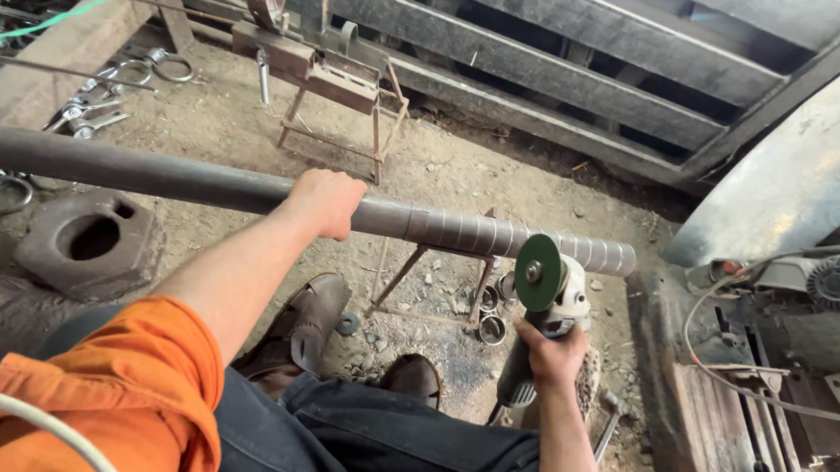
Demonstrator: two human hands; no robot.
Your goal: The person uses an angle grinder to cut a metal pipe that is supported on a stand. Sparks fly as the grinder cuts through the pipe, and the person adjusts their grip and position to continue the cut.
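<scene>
Fingers (340,187) of left hand (328,201) wrapping steel pipe (152,176); right hand (554,356) clenching angle grinder (544,302). Disc risking kickback if pipe is rolling.

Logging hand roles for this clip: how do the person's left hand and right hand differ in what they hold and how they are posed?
The left hand wraps over the long steel pipe resting on a small metal stand; the right hand grips an angle grinder. The left arm reaches forward with an orange sleeve pushed up; the right is bare, held nearer the body. Both are closed in a full grip.
</scene>
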